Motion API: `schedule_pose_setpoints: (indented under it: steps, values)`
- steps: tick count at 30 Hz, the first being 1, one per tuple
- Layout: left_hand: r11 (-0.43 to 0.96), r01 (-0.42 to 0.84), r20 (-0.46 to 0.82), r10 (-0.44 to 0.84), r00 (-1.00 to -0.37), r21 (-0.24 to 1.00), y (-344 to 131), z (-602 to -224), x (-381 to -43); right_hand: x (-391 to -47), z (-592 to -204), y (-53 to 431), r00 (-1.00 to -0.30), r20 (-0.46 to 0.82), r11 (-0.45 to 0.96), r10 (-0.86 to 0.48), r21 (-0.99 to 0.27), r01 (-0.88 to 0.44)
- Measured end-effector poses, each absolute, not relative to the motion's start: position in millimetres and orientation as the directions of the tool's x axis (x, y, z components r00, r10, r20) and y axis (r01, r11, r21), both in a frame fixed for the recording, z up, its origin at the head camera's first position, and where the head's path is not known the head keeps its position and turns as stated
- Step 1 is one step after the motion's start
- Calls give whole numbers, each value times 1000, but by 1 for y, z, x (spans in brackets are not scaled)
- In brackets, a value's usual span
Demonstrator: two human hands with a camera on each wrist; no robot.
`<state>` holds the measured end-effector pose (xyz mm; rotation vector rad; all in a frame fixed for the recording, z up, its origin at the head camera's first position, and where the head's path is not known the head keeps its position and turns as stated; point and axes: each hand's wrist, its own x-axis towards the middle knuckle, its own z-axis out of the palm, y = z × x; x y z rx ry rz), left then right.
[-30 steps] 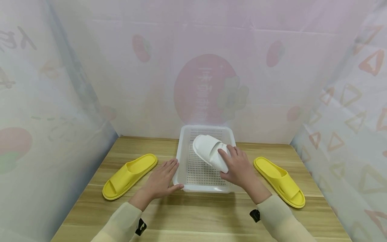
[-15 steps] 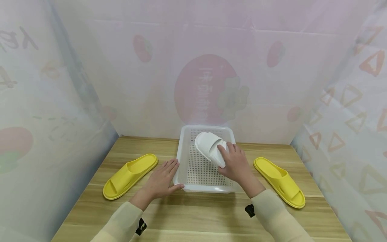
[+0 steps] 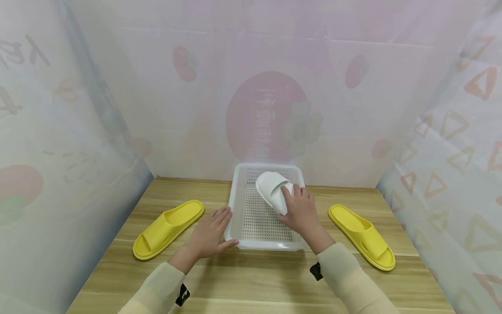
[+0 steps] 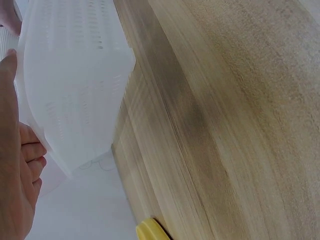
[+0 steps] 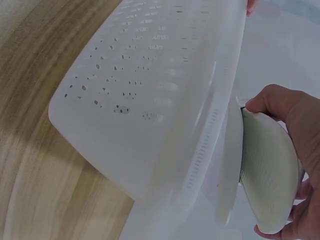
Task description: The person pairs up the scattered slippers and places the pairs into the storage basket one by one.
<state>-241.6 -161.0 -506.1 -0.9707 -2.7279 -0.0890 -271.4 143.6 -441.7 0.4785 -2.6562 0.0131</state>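
A white slipper (image 3: 268,187) is in my right hand (image 3: 301,213), thumb on one side and fingers on the other. It is tilted over the white perforated basket (image 3: 270,245); in the right wrist view the slipper (image 5: 270,170) shows at the basket's rim, its sole edge near the wall. Whether it touches the basket floor I cannot tell. My left hand (image 3: 209,234) rests against the basket's left front corner, fingers straight along the rim and thumb on the front edge. The left wrist view has those fingers (image 4: 31,150) lying against the outer wall.
One yellow slipper (image 3: 168,230) lies on the wooden table (image 3: 259,283) left of the basket, another yellow slipper (image 3: 362,237) to its right. A printed cloth wall (image 3: 188,131) stands close behind the basket, with more cloth on both sides.
My right hand has shifted a little left, and the slipper it grips now stands more steeply over the basket. My left hand and the basket have stayed in place.
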Motion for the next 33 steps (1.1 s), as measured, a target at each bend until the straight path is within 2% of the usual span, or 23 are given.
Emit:
schedule_pose_setpoints:
  steps: [12,33]
  values:
    - [775,631,257,619,-742,-42,-161,-507,-242,-277,-450,133,-919,356,979,-167,-51,-198]
    - [778,626,256,614,-747,-39,-159,-506,-241,-286,-462,115,-966,257,997,-25,-67,-44]
